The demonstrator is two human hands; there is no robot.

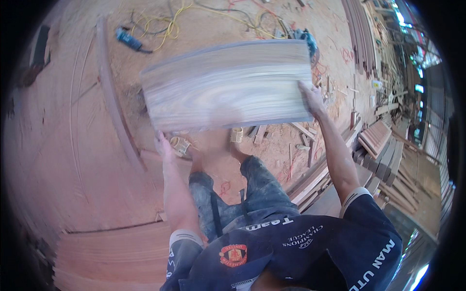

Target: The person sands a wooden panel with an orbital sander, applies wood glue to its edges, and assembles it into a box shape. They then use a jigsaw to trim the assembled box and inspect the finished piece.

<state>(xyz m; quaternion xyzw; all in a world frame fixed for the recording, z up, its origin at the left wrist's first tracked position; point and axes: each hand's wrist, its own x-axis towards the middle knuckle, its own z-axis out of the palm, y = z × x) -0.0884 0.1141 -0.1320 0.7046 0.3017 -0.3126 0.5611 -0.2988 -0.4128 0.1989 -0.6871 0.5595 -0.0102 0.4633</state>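
Note:
A wide, pale wooden board [228,87] with wavy grain is held up in front of me, blurred by motion. My left hand [165,144] grips its near left corner, the fingers partly hidden at the edge. At the board's right end, my right hand [313,101] is closed around the edge, its fingers lying over the upper face. Below the board, my sandalled feet [181,145] stand on the dusty ground.
A teal power tool [130,40] lies at the far left, near a tangled yellow cord [170,30]. Another teal tool [306,39] sits behind the board. Stacked planks [361,36] line the right side, and reddish boards [111,257] lie at the lower left. Wood scraps litter the ground.

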